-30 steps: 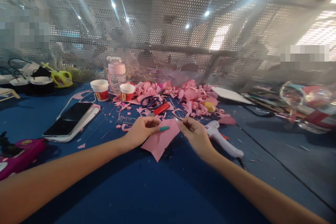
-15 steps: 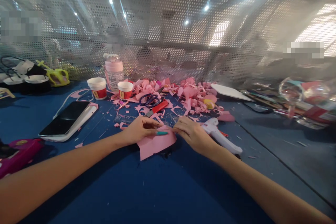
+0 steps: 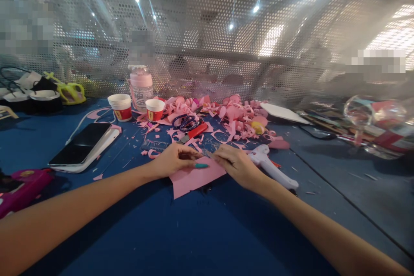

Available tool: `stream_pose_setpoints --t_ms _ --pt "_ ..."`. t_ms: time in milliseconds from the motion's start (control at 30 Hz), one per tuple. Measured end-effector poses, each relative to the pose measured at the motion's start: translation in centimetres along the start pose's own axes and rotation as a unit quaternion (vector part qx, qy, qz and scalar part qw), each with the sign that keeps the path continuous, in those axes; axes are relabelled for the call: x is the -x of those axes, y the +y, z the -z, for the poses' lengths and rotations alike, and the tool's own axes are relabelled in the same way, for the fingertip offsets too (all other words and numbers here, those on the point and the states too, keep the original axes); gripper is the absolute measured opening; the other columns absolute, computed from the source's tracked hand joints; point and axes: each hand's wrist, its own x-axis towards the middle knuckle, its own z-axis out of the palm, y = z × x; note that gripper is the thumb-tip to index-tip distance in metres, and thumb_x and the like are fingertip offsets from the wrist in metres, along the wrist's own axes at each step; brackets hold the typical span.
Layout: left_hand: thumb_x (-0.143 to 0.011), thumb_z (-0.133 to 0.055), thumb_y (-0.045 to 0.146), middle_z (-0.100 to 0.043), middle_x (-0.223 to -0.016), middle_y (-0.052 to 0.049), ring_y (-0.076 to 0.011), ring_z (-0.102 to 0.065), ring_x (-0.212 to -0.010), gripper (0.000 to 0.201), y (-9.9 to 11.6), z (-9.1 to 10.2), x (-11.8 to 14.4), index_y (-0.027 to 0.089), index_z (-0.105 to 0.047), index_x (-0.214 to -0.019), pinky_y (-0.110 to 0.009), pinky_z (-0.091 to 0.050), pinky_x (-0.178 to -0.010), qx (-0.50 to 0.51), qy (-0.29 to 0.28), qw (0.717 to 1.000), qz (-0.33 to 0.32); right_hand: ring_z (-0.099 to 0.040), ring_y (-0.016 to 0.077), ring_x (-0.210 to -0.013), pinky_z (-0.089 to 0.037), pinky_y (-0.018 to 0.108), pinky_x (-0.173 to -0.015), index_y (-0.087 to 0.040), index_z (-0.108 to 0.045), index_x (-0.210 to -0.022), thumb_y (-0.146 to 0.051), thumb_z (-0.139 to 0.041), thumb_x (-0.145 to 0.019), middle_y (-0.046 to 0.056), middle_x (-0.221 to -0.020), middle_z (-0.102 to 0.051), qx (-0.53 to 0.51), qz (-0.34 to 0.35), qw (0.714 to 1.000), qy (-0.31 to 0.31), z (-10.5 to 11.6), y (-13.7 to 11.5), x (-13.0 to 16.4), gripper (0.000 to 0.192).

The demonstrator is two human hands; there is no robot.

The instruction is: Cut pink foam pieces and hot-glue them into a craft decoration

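Observation:
A sheet of pink paper (image 3: 190, 181) is held over the blue table in front of me. My left hand (image 3: 171, 161) grips its upper left part, thumb on top. At that thumb's tip shows a narrow teal shape (image 3: 201, 165); whether it is a long nail or a separate piece I cannot tell. Closed at the paper's upper right edge is my right hand (image 3: 234, 161), its fingertips partly hidden. A small greyish sliver lies between the two hands, too small to name. Just beyond them is a red-handled utility knife (image 3: 196, 131).
Pink paper scraps (image 3: 236, 116) are heaped at the back. A white glue gun (image 3: 273, 168) lies beside my right hand. To the left are a phone (image 3: 82, 144), paper cups (image 3: 120, 107), a pink-lidded bottle (image 3: 141, 88) and a magenta object (image 3: 27, 187). A perforated metal screen (image 3: 194, 43) stands behind.
The paper's right side, curled up before, now lies flatter and stretches further right beneath my right hand. Both hands have stayed nearly in place.

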Motion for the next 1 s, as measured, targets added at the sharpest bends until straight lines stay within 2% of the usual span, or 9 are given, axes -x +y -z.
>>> stream_pose_setpoints --t_ms 100,400,500,567,633,700,767,900,1000 --pt "-0.064 -0.070 0.033 -0.064 -0.077 -0.003 -0.0113 -0.056 -0.068 0.031 0.0 0.0 0.0 0.016 -0.067 -0.089 -0.023 -0.043 -0.066 -0.002 0.007 1.000 -0.004 -0.046 0.0124 -0.066 -0.036 0.024 -0.061 -0.015 -0.055 -0.073 -0.026 -0.037 -0.090 0.002 -0.067 -0.049 -0.008 0.000 1.000 -0.004 -0.1 0.1 0.0 0.027" --pt "-0.063 -0.070 0.034 -0.065 -0.078 -0.004 -0.0120 -0.057 -0.069 0.034 -0.2 0.0 0.0 0.016 -0.066 -0.091 -0.023 -0.043 -0.064 0.001 0.007 1.000 -0.002 -0.045 0.0130 -0.066 -0.035 0.024 -0.060 -0.016 -0.050 -0.066 -0.024 -0.037 -0.090 0.001 -0.065 -0.046 -0.002 0.010 1.000 -0.001 -0.5 0.2 0.1 0.028" --pt "-0.062 -0.071 0.033 -0.066 -0.085 -0.004 -0.0129 -0.057 -0.074 0.035 -0.2 0.0 0.0 0.016 -0.066 -0.092 -0.023 -0.043 -0.068 0.029 0.003 1.000 -0.004 -0.045 0.0131 -0.065 -0.035 0.024 -0.060 -0.016 -0.049 -0.066 -0.023 -0.036 -0.090 0.002 -0.065 -0.046 0.006 0.006 1.000 -0.001 -0.5 0.1 0.0 0.028" --pt "-0.066 -0.067 0.038 -0.066 -0.086 -0.005 -0.0129 -0.057 -0.075 0.033 -0.4 0.1 -0.1 0.015 -0.066 -0.091 -0.022 -0.043 -0.067 0.041 0.001 0.999 -0.010 -0.044 0.0133 -0.064 -0.035 0.024 -0.059 -0.016 -0.049 -0.065 -0.022 -0.036 -0.090 0.002 -0.064 -0.046 0.014 0.005 1.000 -0.001 -0.5 0.1 0.0 0.028" --pt "-0.073 -0.056 0.046 -0.065 -0.077 -0.004 -0.0113 -0.055 -0.066 0.037 -0.6 0.3 -0.2 0.014 -0.067 -0.088 -0.021 -0.040 -0.058 0.040 -0.002 0.999 -0.001 -0.045 0.0138 -0.065 -0.036 0.025 -0.059 -0.015 -0.050 -0.066 -0.020 -0.036 -0.089 0.002 -0.065 -0.047 0.025 0.007 1.000 -0.002 -0.5 0.1 0.0 0.027" --pt "-0.076 -0.051 0.048 -0.062 -0.067 -0.003 -0.0096 -0.050 -0.057 0.041 -0.6 0.6 -0.4 0.012 -0.068 -0.086 -0.019 -0.036 -0.050 0.020 -0.016 1.000 0.013 -0.046 0.0146 -0.067 -0.037 0.025 -0.061 -0.015 -0.051 -0.069 -0.020 -0.037 -0.089 0.003 -0.067 -0.049 0.033 0.011 0.999 -0.007 -0.5 0.1 0.0 0.025" --pt "-0.073 -0.057 0.045 -0.062 -0.066 -0.002 -0.0094 -0.050 -0.057 0.038 -0.4 0.9 -0.6 0.013 -0.067 -0.090 -0.019 -0.035 -0.050 -0.009 -0.042 0.999 0.020 -0.046 0.0150 -0.068 -0.037 0.026 -0.062 -0.015 -0.052 -0.071 -0.020 -0.036 -0.089 0.004 -0.069 -0.050 0.044 0.013 0.999 -0.017 -0.6 -0.1 0.0 0.025" --pt "-0.068 -0.064 0.038 -0.065 -0.078 -0.002 -0.0120 -0.054 -0.068 0.037 0.8 1.1 -0.6 0.017 -0.066 -0.099 -0.022 -0.040 -0.061 -0.027 -0.107 0.994 0.025 -0.046 0.0149 -0.067 -0.037 0.026 -0.061 -0.016 -0.051 -0.068 -0.019 -0.034 -0.089 0.003 -0.067 -0.049 0.078 0.014 0.996 -0.036 -0.6 -0.8 0.0 0.028" --pt "-0.065 -0.067 0.035 -0.067 -0.080 -0.002 -0.0136 -0.056 -0.073 0.034 1.6 0.9 -0.4 0.019 -0.067 -0.095 -0.024 -0.042 -0.068 -0.026 -0.115 0.993 0.024 -0.046 0.0151 -0.068 -0.037 0.026 -0.061 -0.015 -0.051 -0.068 -0.015 -0.032 -0.089 0.003 -0.067 -0.049 0.096 0.007 0.994 -0.046 -0.6 -1.2 0.0 0.028"
